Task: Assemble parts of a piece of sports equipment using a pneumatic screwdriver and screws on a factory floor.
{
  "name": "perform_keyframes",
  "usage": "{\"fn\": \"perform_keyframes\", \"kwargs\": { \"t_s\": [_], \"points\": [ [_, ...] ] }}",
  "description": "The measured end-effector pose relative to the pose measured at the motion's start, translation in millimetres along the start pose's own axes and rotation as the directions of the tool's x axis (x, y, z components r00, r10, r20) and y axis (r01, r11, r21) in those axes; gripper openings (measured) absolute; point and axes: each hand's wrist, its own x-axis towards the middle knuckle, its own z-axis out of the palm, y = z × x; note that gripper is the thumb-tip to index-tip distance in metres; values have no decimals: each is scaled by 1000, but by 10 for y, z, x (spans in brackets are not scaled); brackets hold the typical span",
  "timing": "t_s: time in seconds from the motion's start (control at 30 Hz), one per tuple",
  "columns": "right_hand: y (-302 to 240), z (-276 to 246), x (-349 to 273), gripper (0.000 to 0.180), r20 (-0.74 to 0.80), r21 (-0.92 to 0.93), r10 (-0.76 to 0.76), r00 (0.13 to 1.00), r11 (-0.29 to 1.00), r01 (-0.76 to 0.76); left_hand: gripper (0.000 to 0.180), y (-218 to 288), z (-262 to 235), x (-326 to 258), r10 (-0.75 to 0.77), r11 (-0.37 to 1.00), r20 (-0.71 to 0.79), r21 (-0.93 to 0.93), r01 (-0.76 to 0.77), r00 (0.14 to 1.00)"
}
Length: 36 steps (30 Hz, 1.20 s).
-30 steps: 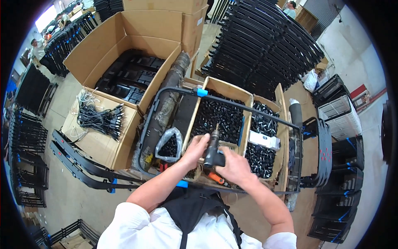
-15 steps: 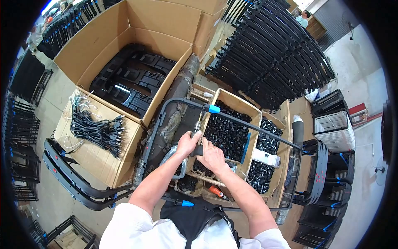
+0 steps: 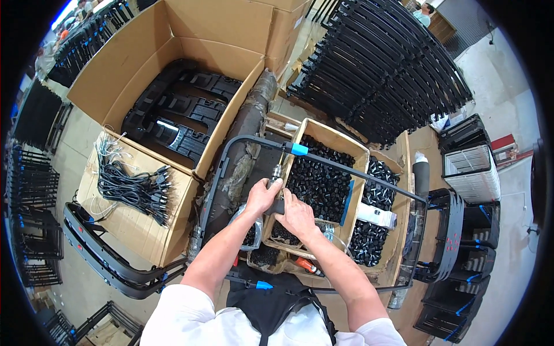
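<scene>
In front of me, both hands are on a dark power driver (image 3: 277, 172) with a long thin bit pointing away from me. My left hand (image 3: 262, 197) is closed around its front end, just behind the metal chuck. My right hand (image 3: 296, 215) wraps the driver's rear body, which its fingers partly hide. Under the bit passes the far bar of a large black rectangular frame (image 3: 346, 168), marked with blue tape (image 3: 299, 150). Whether the bit touches the bar I cannot tell. The frame lies across bins, below my forearms.
Wooden bins hold small black parts (image 3: 320, 179) and black-and-silver pieces (image 3: 369, 243). An orange tool (image 3: 307, 265) lies near me. At left, black cables (image 3: 130, 184) rest on cardboard beside a big carton (image 3: 225, 130) of black moulded parts. A tall stack of black bars (image 3: 381, 69) stands behind.
The whole view has shifted slightly. Both hands keep their hold on the driver, and the bit stays near the far bar.
</scene>
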Motion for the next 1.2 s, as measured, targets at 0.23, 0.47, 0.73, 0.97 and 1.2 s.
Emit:
{"fn": "perform_keyframes", "kwargs": {
  "t_s": [0.23, 0.47, 0.73, 0.97, 1.2],
  "points": [
    [129, 29, 21, 91, 8, 24, 13, 1000, 1000, -13, 81, 86, 44, 7, -68, 998, 58, 20, 67, 996],
    [172, 0, 62, 97, 37, 85, 34, 999, 996, -37, 77, 12, 115, 87, -101, 993, 43, 60, 99, 994],
    [187, 9, 113, 106, 67, 149, 92, 994, 984, -101, 78, 52, 222, 140, -91, 970, -75, 220, 105, 993],
    [233, -1, 104, 106, 93, 120, 18, 996, 992, -29, 78, 52, 245, 169, -112, 971, -33, 209, 117, 993],
    [130, -62, 144, 96, 81, 151, 106, 991, 982, -118, 81, 13, 217, 238, -76, 971, -78, 221, 92, 994]
  ]
}}
